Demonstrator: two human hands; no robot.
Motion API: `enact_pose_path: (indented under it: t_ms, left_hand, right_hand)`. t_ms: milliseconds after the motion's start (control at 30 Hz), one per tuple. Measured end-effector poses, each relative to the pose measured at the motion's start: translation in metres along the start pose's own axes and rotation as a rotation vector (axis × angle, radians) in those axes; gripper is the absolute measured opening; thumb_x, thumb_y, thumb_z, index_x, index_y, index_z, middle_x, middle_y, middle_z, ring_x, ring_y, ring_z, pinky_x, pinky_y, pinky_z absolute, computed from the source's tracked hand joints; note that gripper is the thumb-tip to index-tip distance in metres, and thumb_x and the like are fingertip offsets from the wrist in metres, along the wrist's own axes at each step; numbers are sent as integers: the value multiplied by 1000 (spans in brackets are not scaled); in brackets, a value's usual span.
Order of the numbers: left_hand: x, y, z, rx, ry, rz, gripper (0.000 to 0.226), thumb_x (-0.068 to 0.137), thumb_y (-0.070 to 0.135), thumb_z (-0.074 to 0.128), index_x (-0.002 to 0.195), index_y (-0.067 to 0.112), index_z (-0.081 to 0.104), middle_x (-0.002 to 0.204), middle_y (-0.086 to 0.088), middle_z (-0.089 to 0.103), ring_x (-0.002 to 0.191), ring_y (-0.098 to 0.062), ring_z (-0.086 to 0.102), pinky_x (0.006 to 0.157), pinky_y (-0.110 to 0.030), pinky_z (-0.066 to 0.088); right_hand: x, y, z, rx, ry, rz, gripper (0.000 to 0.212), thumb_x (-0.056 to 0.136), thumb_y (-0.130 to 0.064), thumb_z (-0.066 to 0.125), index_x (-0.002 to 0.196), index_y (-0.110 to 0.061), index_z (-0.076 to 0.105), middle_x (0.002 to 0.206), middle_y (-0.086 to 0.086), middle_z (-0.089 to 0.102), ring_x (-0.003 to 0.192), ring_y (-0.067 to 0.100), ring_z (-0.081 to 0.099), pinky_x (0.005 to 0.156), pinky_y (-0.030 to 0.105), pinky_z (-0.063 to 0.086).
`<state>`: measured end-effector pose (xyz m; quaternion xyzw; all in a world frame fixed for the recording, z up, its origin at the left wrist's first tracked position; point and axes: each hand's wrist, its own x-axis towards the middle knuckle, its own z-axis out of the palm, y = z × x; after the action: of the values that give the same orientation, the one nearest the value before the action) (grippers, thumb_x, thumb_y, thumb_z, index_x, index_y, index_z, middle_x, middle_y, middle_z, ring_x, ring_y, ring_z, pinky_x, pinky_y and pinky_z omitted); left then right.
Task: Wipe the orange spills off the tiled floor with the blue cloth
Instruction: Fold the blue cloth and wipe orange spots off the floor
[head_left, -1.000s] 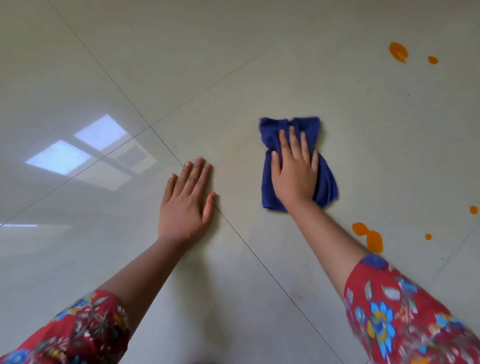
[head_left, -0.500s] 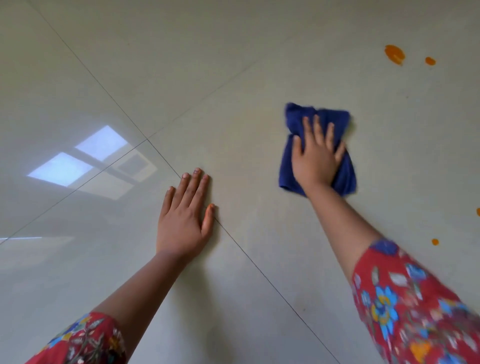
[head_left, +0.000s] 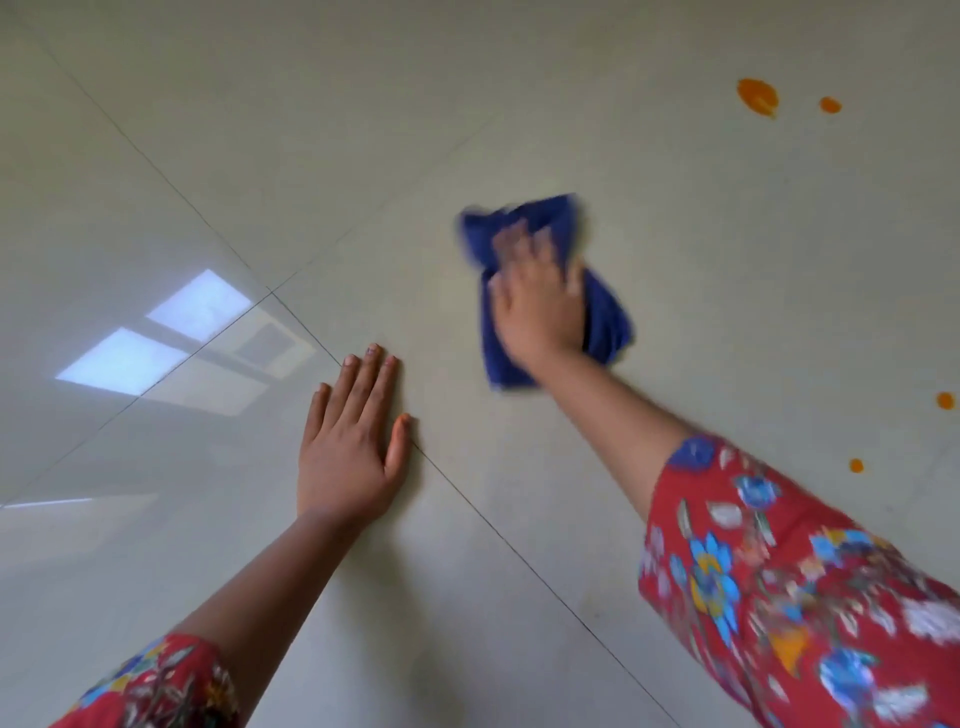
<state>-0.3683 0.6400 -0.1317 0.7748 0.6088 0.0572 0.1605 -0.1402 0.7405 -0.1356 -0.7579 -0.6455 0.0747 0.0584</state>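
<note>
Begins at the far left with a pale window reflection (head_left: 156, 343) on the glossy tiled floor (head_left: 519, 130). Finds a red floral left sleeve (head_left: 156, 686) at the bottom edge and, beyond the bare forearm, the left grip (head_left: 353, 452): lies palm-down on the tile, fingers straight and close together, thumb out to the side, relaxed and holding nothing. Sits just beside a thin grout line (head_left: 519, 561) running diagonally past the thumb toward the lower right. Comes next to the right grip (head_left: 540, 306), farther ahead and well apart from the first: presses down on the blue cloth (head_left: 605, 322), fingers laid forward across it rather than curled round it, as far as the motion blur allows. Shows the cloth bunched on the floor directly beneath the palm, spreading out ahead of the fingertips, to the right of the palm and back past the wrist on the thumb side. Follows the forearm back into the right sleeve (head_left: 779, 587), red with blue flowers, at the lower right. Ends with the orange spills (head_left: 757, 97), all apart from the cloth: the biggest far ahead at upper right, a small dot (head_left: 830, 104) just beside it, and two lower dots (head_left: 945, 400) (head_left: 856, 465) near the right edge.
</note>
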Motion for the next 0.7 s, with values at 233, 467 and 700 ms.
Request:
enact_pose_path:
  t_ms: [233, 467, 700]
  left_hand:
    - [1, 1, 0, -3, -4, -1, 60, 97, 46, 23, 155, 32, 12, 162, 12, 7, 150, -9, 0, 122, -38, 8]
    - [1, 1, 0, 21, -5, 2, 61, 97, 46, 22, 155, 29, 12, 162, 11, 7, 150, -10, -2, 122, -36, 6]
    - [3, -2, 1, 27, -11, 9, 62, 97, 45, 25, 155, 27, 14, 162, 9, 10, 150, -11, 2, 121, -38, 10]
  right_hand:
    - [-55, 55, -6, 18, -30, -163, 55, 97, -42, 23, 150, -31, 33, 159, -9, 26, 146, 15, 24, 114, 48, 22]
    - [65, 4, -7, 59, 1, 156, 53, 102, -39, 29, 153, -32, 21, 162, -11, 13, 149, 15, 10, 118, 47, 7]
    - [-47, 0, 3, -8, -117, -597, 52, 97, -40, 33, 149, -35, 32, 158, -12, 27, 146, 14, 23, 115, 42, 16]
